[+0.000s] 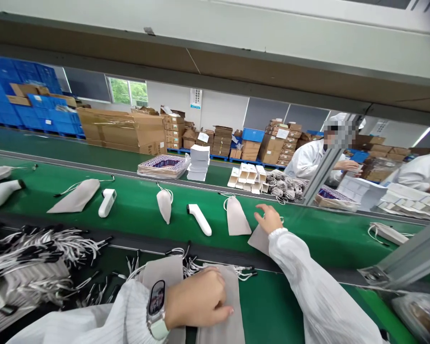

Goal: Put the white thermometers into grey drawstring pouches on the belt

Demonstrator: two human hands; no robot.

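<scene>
My left hand [197, 297], wearing a watch [156, 301], rests over a pile of flat beige drawstring pouches [222, 329]. Its thumb sticks out while the fingers bend down out of sight, so any grip is hidden. Further forward, my right hand [269, 219] is open, fingers apart, above a beige pouch [260, 240] on the green conveyor belt [122, 229]. Left of that lies another drawstring pouch [238, 217]. White handheld thermometers, one with a black tip [200, 220] and another [107, 203] farther left, lie on the belt among more pouches.
Bundled pouches with white cords [39, 267] lie at lower left. Beyond the belt stand stacked leaflets [198, 162], white boxes [249, 177] and a wrapped tray [163, 166]. A metal post [327, 167] rises at right; an overhead shelf [215, 43] spans above. Co-workers [304, 157] sit opposite.
</scene>
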